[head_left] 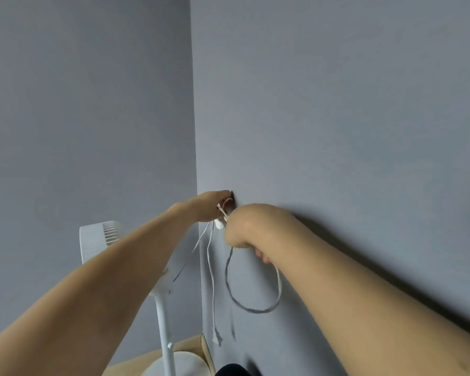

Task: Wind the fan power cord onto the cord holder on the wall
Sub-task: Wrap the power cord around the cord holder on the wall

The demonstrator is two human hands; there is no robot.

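A grey wall [337, 104] fills the view, both bare arms stretched up to one spot on it. Below the left forearm stands a white fan [98, 240] on its pole. The right hand [242, 226] is curled in a fist against the wall, gripping the cord [253, 310], which droops beneath it in a loop. The left hand [209, 206], just left of the right, has fingers bent around cord strands at the holder [231, 195], which is mostly hidden behind both hands. A strand ending in a plug [217, 340] hangs well below the left hand.
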